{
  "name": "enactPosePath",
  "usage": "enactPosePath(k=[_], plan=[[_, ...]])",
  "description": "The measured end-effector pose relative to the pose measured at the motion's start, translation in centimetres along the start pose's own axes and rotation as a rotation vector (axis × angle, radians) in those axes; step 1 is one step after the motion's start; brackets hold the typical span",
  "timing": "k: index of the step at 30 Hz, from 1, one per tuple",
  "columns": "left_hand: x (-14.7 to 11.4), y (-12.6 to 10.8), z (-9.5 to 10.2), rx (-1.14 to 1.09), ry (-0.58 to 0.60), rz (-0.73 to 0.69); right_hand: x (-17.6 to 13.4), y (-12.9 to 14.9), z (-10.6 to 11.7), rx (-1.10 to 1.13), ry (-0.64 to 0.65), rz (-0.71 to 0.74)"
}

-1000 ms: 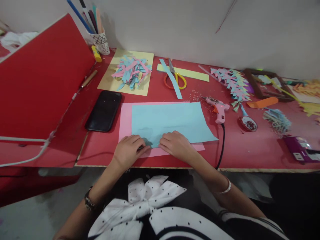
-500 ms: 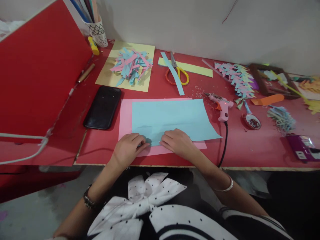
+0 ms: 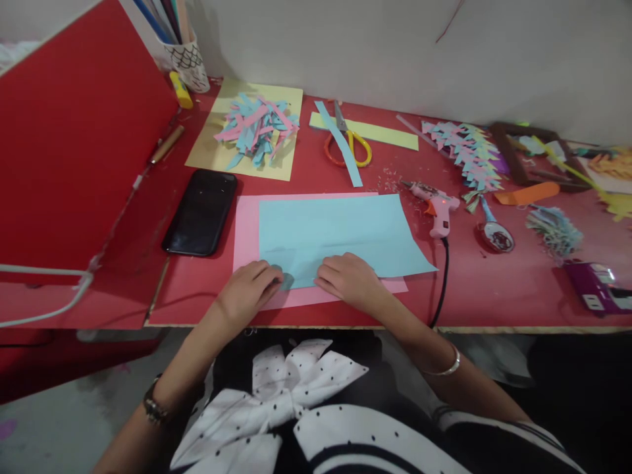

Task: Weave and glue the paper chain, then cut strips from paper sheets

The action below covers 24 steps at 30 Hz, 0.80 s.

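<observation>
Your left hand (image 3: 251, 289) shifts left along the near edge of the blue sheet (image 3: 336, 227), atop the pink sheet (image 3: 245, 227); your right hand (image 3: 348, 282) stays, probably steadying it. Both curl half-closed; whether they pinch, I cannot tell.

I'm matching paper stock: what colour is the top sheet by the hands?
The top sheet is light blue, seen best in the head view.
</observation>
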<state>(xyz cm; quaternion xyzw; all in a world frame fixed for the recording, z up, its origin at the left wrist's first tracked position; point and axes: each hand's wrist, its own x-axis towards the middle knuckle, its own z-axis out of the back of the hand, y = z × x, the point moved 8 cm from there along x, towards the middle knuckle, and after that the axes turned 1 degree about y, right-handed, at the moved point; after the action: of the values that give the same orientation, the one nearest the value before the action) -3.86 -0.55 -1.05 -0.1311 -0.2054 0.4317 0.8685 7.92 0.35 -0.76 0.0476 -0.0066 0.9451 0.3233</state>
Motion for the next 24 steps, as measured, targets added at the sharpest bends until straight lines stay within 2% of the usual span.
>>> enactPosePath(k=[3, 7, 12, 15, 20, 24], plan=[[-0.5, -0.1, 0.5, -0.009, -0.015, -0.008, 0.1, -0.1, -0.2, 0.017, 0.035, -0.013], [-1.2, -1.4, 1.2, 0.181, -0.081, -0.052, 0.1, -0.1, -0.2, 0.028, 0.047, -0.019], [-1.3, -4.4, 0.9, 0.359, -0.047, -0.196, 0.2, -0.1, -0.3, 0.031, 0.065, -0.016], [-0.9, -5.5, 0.7, 0.395, -0.024, -0.221, 0.2, -0.1, -0.3, 0.032, 0.068, -0.012], [-0.8, -5.4, -0.3, 0.386, 0.062, -0.164, 0.2, -0.1, -0.3, 0.034, 0.094, -0.038], [-1.5, -4.6, -0.3, 0.350, 0.075, -0.150, 0.2, -0.1, -0.3, 0.038, 0.095, -0.038]])
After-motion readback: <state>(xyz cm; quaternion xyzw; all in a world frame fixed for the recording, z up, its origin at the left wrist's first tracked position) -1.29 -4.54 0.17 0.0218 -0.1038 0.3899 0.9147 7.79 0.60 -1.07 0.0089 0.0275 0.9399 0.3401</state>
